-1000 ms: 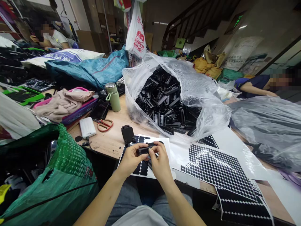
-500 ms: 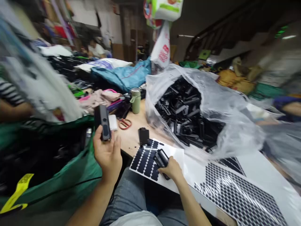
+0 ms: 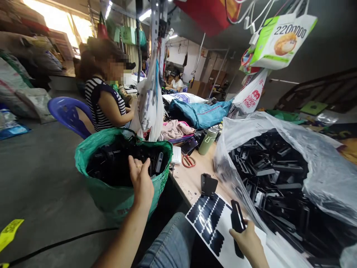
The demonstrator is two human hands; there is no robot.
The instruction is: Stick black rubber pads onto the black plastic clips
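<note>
The left hand [image 3: 141,183], fingers spread and empty over the big green plastic bag [image 3: 111,201], should aim for its middle, while the right hand [image 3: 249,243] pinches a flat black plastic piece [image 3: 236,217].

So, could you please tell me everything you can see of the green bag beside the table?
The green bag looks like thin, shiny plastic, crinkled and bulging. It stands upright on the grey floor against the edge of the wooden table. Its rim is rolled outward, so the mouth is wide open, and it is nearly full of black plastic parts. The left hand is spread open over the near side of the mouth; whether it touches the rim cannot be told.
</note>
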